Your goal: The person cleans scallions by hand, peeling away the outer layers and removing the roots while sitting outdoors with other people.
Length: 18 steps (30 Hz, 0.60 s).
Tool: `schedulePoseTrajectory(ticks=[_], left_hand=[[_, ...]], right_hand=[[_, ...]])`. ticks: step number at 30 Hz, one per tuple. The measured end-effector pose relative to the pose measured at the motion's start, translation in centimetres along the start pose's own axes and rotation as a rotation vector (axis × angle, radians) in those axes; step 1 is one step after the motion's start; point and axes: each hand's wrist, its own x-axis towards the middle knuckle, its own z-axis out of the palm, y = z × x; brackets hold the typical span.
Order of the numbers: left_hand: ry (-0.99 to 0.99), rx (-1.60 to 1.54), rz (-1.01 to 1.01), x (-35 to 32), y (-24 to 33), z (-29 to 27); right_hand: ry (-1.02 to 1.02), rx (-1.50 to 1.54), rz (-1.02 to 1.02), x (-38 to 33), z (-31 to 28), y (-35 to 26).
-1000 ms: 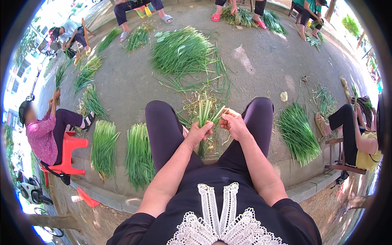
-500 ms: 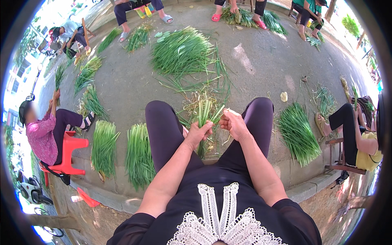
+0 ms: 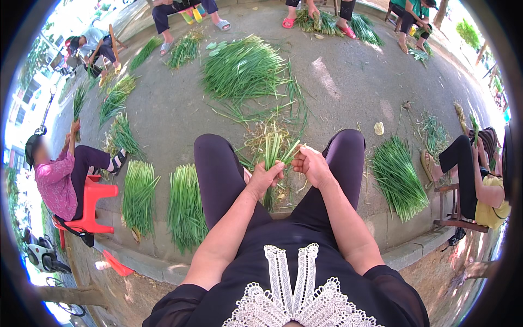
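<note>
Between my knees, my left hand point(image 3: 265, 177) is closed round a small bunch of garlic chives point(image 3: 273, 148). The pale stalk ends point up and away from me, and the green leaves hang down below the fist. Just right of the bunch, my right hand point(image 3: 312, 167) is closed in a pinch at the pale end of one stalk that leans out toward it. Exactly what lies between those fingertips is too small to see. Under and beyond my hands, yellowish trimmed leaves point(image 3: 256, 137) litter the ground.
A big heap of chives point(image 3: 242, 68) lies ahead. Two laid-out bundles point(image 3: 140, 197) point(image 3: 185, 204) are at my left, another pile point(image 3: 399, 179) at my right. A person on a red plastic stool point(image 3: 93, 204) sits left, one on a wooden chair point(image 3: 451, 204) right; others sit across.
Hardly anything differs. My right fingers draw slightly closer together at the stalk end; my left hand keeps its hold on the bunch.
</note>
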Motion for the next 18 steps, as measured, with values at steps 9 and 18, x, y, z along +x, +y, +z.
schedulePoseTrajectory(ticks=[9, 18], left_hand=[[-0.014, -0.003, -0.005, 0.03, -0.10, -0.09], [-0.010, -0.010, 0.001, 0.05, -0.06, -0.01]], right_hand=[[-0.016, 0.054, -0.015, -0.11, -0.02, -0.11], [-0.030, -0.001, -0.026, 0.25, -0.48, 0.43]])
